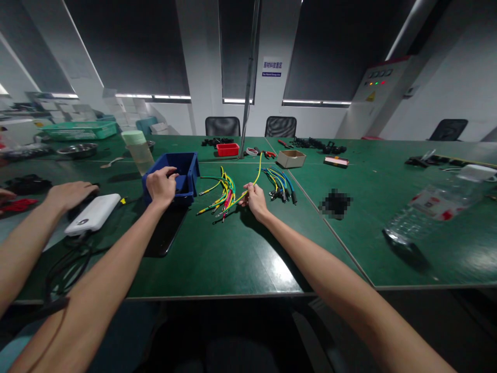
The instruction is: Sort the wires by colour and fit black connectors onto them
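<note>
My right hand (254,202) is closed around a yellow-green wire (259,168), whose upper end rises above the fingers. Just left of that hand lies a bundle of yellow-green wires (227,189) with metal ring ends and some red parts. Beyond it, to the right, rests a second bundle of blue and yellow wires (281,184) with dark ends. My left hand (161,186) is at the near left side of a blue bin (188,166), its fingers curled together over the opening. Whatever those fingers hold, if anything, is hidden. A dark phone (165,235) lies under the bin's near edge.
A co-worker's hand (72,197) is at the left, by a white power bank (93,213) with cables. A capped bottle (137,153) stands behind the bin. Farther back are a red tray (228,149) and a cardboard box (291,158). A water bottle (435,207) is at right.
</note>
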`<state>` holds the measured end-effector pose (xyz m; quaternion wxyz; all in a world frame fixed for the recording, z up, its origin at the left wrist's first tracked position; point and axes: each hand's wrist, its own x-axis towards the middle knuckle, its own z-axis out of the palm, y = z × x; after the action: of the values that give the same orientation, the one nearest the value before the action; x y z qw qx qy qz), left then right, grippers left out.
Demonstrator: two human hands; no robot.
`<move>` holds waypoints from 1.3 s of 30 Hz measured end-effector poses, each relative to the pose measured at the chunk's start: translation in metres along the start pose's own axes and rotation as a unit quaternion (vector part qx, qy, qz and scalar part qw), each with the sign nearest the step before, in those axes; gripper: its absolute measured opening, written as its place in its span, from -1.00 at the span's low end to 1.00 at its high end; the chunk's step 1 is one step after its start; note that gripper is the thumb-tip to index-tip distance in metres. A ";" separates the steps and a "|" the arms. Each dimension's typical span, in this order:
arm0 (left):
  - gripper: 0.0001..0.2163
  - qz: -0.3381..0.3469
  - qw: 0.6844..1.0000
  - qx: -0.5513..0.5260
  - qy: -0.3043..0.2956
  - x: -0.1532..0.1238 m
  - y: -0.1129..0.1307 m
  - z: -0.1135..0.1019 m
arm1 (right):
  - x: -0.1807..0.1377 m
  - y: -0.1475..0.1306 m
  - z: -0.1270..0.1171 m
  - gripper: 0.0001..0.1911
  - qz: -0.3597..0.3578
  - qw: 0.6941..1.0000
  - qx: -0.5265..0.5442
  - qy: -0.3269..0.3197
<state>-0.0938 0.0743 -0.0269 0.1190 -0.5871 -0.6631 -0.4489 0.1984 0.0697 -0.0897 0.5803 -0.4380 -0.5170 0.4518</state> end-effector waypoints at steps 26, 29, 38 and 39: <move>-0.82 0.169 0.948 -0.146 -0.227 -0.075 0.046 0.010 | -0.018 -0.006 -0.006 -0.62 -0.033 0.998 -0.034 0.040; -0.84 0.162 0.946 -0.147 -0.241 -0.074 0.044 0.008 | -0.028 -0.008 -0.009 -0.61 -0.021 0.998 -0.010 0.059; -0.85 0.189 0.939 -0.142 -0.251 -0.075 0.043 0.011 | -0.038 -0.011 -0.013 -0.55 -0.022 0.996 0.017 0.081; -0.85 0.192 0.938 -0.143 -0.252 -0.075 0.042 0.012 | -0.037 -0.011 -0.014 -0.55 -0.027 0.995 0.018 0.091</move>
<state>-0.0309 0.0286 -0.0657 -0.0536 -0.8081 -0.4747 -0.3447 0.2107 0.0303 -0.0877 0.6447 -0.4525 -0.4658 0.4032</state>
